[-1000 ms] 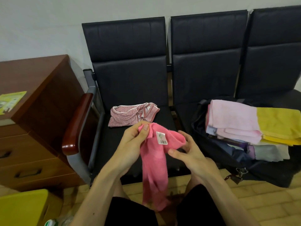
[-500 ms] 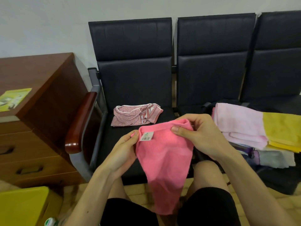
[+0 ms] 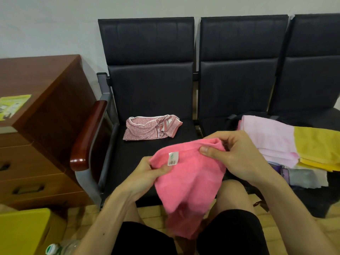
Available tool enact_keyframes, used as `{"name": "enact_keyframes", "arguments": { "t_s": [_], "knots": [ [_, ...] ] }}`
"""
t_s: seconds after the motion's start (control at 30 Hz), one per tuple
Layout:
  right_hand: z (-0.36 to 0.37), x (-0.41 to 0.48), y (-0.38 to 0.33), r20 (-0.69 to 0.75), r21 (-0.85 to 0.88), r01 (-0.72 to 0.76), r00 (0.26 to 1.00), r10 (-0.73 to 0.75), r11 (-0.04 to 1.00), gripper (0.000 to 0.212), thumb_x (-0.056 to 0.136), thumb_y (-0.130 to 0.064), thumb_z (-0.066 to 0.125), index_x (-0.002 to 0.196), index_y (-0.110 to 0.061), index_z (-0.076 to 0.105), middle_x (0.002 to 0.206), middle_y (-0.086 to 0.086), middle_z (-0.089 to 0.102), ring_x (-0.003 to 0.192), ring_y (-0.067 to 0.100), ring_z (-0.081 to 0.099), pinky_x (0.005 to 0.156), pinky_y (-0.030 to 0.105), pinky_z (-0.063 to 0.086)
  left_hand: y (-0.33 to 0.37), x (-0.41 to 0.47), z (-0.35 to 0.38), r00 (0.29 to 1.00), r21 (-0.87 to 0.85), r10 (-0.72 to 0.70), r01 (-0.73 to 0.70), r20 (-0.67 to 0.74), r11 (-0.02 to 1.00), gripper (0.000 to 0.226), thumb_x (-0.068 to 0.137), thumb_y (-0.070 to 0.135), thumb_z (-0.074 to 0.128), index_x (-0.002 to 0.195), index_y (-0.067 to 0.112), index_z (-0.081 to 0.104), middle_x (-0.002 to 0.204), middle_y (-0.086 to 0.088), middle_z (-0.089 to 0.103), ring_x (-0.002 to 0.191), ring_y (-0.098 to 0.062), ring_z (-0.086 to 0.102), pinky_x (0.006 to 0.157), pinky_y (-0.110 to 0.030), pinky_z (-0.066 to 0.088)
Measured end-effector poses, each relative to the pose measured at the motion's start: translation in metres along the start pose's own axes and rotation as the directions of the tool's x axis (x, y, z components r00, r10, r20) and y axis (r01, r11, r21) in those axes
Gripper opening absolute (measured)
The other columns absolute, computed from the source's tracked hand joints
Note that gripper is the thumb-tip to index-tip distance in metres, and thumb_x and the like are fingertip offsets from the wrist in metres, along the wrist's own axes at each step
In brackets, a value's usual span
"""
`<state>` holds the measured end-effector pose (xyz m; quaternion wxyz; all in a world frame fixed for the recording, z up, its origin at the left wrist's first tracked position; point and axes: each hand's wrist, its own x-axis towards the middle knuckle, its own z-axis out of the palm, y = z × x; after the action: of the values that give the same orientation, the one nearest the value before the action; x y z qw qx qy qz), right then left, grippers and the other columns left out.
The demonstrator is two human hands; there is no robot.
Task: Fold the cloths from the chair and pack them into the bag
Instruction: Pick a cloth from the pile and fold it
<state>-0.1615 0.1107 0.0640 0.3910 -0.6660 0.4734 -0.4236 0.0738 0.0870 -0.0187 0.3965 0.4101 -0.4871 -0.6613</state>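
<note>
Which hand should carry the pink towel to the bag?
Likely the right hand: it grips the pink towel corner nearest the stack on the bag; the left hand holds the far corner.

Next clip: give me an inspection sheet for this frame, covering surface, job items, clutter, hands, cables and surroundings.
Surface: black chair seat, with the patterned cloth loosely bunched on it.
Job's things: pink towel held over the lap, label facing the camera; light pink cloth and yellow cloth stacked on the dark bag.
Clutter: green-capped bottle and yellow box at lower left; yellow leaflet on the cabinet.
Hands: left hand grips the towel's left corner; right hand pinches its top edge.
Cables: nothing seen.
Surroundings: wooden cabinet, white wall, tiled floor.
</note>
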Motion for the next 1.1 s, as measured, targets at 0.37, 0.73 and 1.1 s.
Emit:
{"name": "enact_keyframes", "arguments": {
  "t_s": [0.37, 0.73, 1.1],
  "knots": [
    [0.029, 0.002, 0.068, -0.007, 0.717, -0.287, 0.908, 0.419, 0.635, 0.028, 0.083, -0.029, 0.064, 0.099, -0.007, 0.074, 0.095, 0.012, 0.076, 0.089, 0.021, 0.071, 0.08, 0.034, 0.058, 0.026, 0.005, 0.044, 1.0, -0.126, 0.012, -0.015, -0.023, 0.992, 0.031, 0.085, 0.02, 0.066, 0.113, 0.008, 0.07, 0.103, -0.01, 0.075, 0.095, -0.019, 0.072, 0.074, -0.026, 0.057],
    [0.081, -0.04, 0.119, 0.312, 0.379, -0.404, 0.903, 0.296, 0.832, 0.047, 0.072, -0.015, 0.085, 0.117, -0.017, 0.069, 0.107, 0.001, 0.074, 0.104, 0.017, 0.068, 0.085, 0.029, 0.054, 0.039, 0.01, 0.049, 0.954, -0.369, -0.103, -0.009, -0.283, 0.929, 0.026, 0.091, 0.018, 0.068, 0.113, 0.005, 0.067, 0.086, -0.011, 0.075, 0.074, -0.018, 0.073, 0.058, -0.028, 0.057],
    [0.081, -0.027, 0.104, 0.038, 0.183, -0.475, 0.878, 0.477, 0.861, 0.032, 0.096, -0.019, 0.059, 0.065, -0.013, 0.058, 0.058, -0.008, 0.05, 0.061, 0.009, 0.046, 0.057, 0.028, 0.035, 0.048, 0.028, 0.013, 0.783, -0.325, -0.119, -0.11, -0.61, 0.939, 0.008, 0.088, 0.013, 0.072, 0.095, 0.01, 0.071, 0.088, -0.007, 0.072, 0.079, -0.016, 0.071, 0.061, -0.027, 0.058]
  ]
}}
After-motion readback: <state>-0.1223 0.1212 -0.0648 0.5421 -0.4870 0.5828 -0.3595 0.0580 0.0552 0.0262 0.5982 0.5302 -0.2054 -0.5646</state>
